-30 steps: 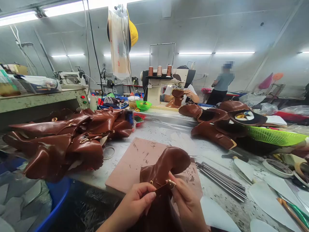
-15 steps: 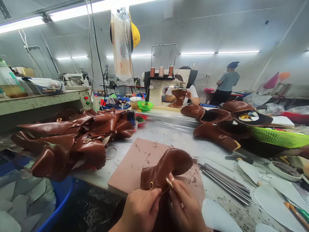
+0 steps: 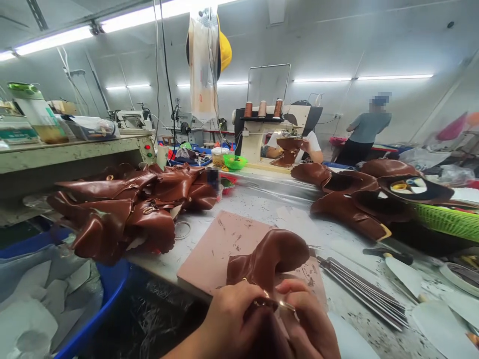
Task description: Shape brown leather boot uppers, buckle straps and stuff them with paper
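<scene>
Brown leather piece (image 3: 275, 257) between and beyond the fingers
Left hand (image 3: 230, 311) pinches it; right hand (image 3: 312, 316) pinches its gold clasp (image 3: 287, 305).

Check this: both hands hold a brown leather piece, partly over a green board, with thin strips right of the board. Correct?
The board is pink, not green, as the head view shows. The left hand and right hand hold the brown leather piece partly over it, thin strips to its right.

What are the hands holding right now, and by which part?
The brown leather piece, at its gold-coloured metal fitting: the right hand pinches the fitting, the left hand holds just beside it. Exact contact is partly hidden.
</scene>
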The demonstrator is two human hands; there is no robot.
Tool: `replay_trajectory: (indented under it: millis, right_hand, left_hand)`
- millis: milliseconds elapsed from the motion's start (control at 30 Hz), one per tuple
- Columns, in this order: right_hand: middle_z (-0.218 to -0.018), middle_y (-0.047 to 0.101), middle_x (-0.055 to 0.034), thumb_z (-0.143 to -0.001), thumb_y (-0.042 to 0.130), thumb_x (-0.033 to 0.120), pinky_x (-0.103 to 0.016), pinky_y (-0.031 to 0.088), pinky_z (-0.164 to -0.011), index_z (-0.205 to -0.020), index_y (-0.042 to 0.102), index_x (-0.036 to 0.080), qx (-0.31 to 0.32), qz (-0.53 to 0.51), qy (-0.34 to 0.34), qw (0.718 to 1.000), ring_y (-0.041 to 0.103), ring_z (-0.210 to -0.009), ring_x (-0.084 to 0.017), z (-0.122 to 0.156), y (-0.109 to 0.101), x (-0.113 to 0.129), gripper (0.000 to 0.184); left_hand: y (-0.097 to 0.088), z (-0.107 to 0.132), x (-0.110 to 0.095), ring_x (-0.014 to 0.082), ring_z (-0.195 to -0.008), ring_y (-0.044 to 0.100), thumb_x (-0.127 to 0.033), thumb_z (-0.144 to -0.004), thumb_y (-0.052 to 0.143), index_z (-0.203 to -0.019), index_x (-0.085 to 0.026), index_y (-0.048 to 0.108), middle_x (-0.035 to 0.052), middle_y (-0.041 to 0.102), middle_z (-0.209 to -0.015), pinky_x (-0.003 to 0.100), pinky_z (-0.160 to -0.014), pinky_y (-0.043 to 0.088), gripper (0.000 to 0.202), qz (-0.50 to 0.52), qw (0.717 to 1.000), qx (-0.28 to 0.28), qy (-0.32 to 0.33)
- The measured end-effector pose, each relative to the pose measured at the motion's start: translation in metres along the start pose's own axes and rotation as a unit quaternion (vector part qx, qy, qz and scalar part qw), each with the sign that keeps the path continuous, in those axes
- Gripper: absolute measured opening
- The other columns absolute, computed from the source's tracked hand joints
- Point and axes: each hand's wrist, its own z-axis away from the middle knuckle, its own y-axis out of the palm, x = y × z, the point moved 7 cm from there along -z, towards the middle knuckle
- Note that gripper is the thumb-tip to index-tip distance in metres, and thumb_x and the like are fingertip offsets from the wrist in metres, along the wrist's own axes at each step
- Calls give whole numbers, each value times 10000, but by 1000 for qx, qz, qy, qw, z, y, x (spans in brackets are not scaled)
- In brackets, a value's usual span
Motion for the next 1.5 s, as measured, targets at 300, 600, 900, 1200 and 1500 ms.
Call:
replay_trajectory:
  millis: [300, 600, 900, 1200, 1500]
  right_hand:
    - [-671, 518, 29, -762, 664, 374, -208, 461, -546, -684, 429, 223, -123, -52, 44, 990, 502, -585, -113, -1, -18, 5, 290]
    - [-1044, 643, -53, -806, 593, 262, -271, 516, -752, -739, 601, 229, 181, 62, -50, 980, 630, -905, -197, -20, 12, 15, 74]
    - [-689, 600, 1, -815, 565, 267, -217, 461, -539, -704, 514, 215, 191, 129, -20, 973, 560, -596, -131, -13, 18, 0, 133]
    - [-822, 654, -21, -851, 495, 230, -236, 512, -631, -937, 629, 241, 236, 72, 40, 968, 621, -715, -147, -12, 18, 2, 159]
    - [-679, 670, -20, -771, 618, 295, -247, 519, -528, -777, 671, 212, 160, 99, 47, 981, 612, -569, -149, -21, 6, -5, 99]
  left_hand:
    - [2, -3, 1, 153, -708, 608, -183, -798, 494, -947, -201, 541, 23, 658, -835, 244, -638, 458, 157, 23, 998, 25, -60]
    - [11, -4, 10, 169, -776, 621, -274, -792, 566, -897, -190, 546, 45, 654, -867, 263, -677, 489, 136, 208, 972, 26, -107]
    - [7, 6, 10, 175, -731, 560, -247, -742, 622, -827, -188, 529, 23, 600, -815, 298, -662, 464, 140, 70, 993, 38, -82]
    - [4, 18, 21, 157, -738, 528, -106, -735, 566, -843, -195, 485, 10, 581, -803, 260, -638, 435, 162, 48, 992, 55, -103]
    - [-7, 11, -6, 140, -647, 502, -55, -731, 469, -758, -193, 427, 6, 564, -712, 276, -642, 406, 147, -23, 996, -27, 83]
